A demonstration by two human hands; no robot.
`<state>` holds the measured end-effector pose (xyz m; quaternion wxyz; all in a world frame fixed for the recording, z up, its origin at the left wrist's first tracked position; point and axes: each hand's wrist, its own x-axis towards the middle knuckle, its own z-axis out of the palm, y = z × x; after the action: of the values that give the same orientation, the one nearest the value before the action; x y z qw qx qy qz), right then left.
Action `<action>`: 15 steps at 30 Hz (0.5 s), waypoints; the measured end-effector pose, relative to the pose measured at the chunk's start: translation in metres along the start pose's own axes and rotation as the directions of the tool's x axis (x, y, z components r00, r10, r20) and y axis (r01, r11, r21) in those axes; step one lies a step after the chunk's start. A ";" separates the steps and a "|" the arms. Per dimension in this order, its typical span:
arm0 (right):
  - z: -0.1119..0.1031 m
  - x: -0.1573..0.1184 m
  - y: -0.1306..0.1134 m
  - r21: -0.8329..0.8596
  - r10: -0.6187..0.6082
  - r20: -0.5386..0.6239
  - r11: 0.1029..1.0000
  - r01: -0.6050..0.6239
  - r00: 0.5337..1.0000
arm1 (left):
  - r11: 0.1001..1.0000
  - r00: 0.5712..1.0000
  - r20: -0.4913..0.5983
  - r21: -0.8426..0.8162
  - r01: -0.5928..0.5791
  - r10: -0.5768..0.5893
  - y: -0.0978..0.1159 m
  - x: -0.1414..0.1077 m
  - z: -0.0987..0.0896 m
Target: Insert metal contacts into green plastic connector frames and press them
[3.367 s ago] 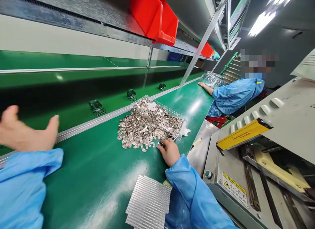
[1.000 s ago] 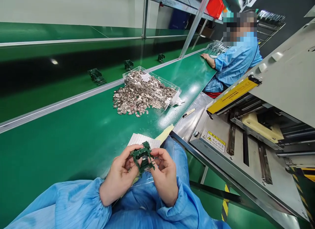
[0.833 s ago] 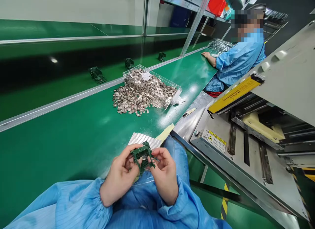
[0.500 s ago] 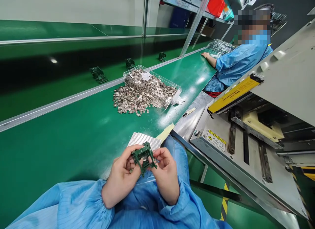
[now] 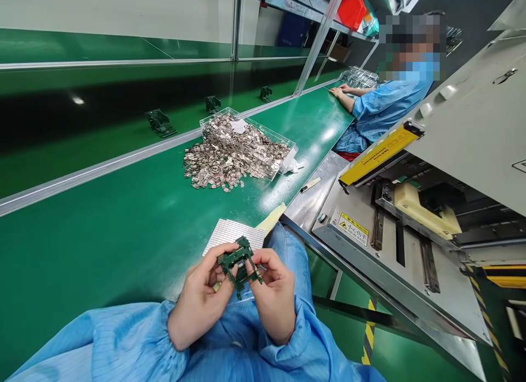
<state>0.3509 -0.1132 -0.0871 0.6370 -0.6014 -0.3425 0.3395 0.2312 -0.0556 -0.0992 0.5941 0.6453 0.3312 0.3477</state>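
Observation:
Both my hands are closed around a dark green plastic frame (image 5: 239, 264), held up above my lap at the table's edge. My left hand (image 5: 205, 297) grips its left side, thumb at the inner opening. My right hand (image 5: 274, 294) pinches the right side, its thumb also reaching into the opening. Any small part under the thumbs is hidden from me. Just beyond the frame lies a silvery ribbed sheet (image 5: 234, 233) on the green table (image 5: 135, 239), partly covered by my left hand.
A clear tray (image 5: 290, 157) lies amid a heap of small metal pieces (image 5: 213, 165). Several green frames (image 5: 159, 123) stand behind the metal rail. A press machine (image 5: 394, 228) with a yellow bar is on the right. Past it, a co-worker in blue (image 5: 382, 108) sits at the table.
The view has shifted slightly, moving the background a little left. The green frame stays in both my hands, tilted slightly. The co-worker's second hand now shows on the table.

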 end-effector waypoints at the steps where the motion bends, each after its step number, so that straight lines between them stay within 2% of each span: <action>1: 0.001 0.000 0.000 0.021 0.013 -0.003 1.000 -0.013 1.000 | 1.000 1.000 -0.012 0.003 -0.006 0.006 0.001 0.000 0.000; 6: 0.007 0.000 -0.001 0.165 0.103 0.008 0.981 -0.103 0.995 | 0.999 0.999 -0.041 -0.033 -0.005 0.004 0.008 0.003 0.002; 10: 0.008 -0.001 -0.004 0.188 0.164 -0.020 0.970 -0.157 0.986 | 0.995 0.997 -0.071 -0.091 0.027 -0.033 0.012 0.005 0.004; 15: 0.007 -0.003 -0.009 0.222 0.205 0.006 0.954 -0.201 0.979 | 0.993 0.995 -0.068 -0.094 0.068 -0.074 0.013 0.003 0.006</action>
<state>0.3436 -0.1122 -0.0780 0.6645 -0.5617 -0.2335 0.4341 0.2378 -0.0567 -0.0862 0.6228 0.5923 0.3588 0.3641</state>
